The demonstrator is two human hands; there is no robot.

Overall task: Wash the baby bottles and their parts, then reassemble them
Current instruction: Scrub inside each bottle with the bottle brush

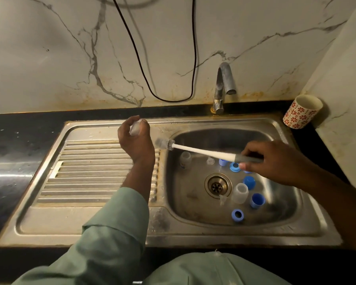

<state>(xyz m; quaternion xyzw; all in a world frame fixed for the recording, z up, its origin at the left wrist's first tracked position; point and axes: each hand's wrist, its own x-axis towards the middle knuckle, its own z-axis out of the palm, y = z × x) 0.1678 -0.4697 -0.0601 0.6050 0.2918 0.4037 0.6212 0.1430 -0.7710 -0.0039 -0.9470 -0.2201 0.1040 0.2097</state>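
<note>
Head view — clear bottle [135, 127], blurred

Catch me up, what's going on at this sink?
A person is washing baby bottle parts. The left hand holds a small clear plastic bottle piece above the ribbed steel draining board. The right hand holds a long white bottle brush with a grey handle, its bristle head pointing toward that piece but not inside it. More clear bottles and blue plastic rings and caps lie in the steel sink basin. No water shows at the metal tap.
</note>
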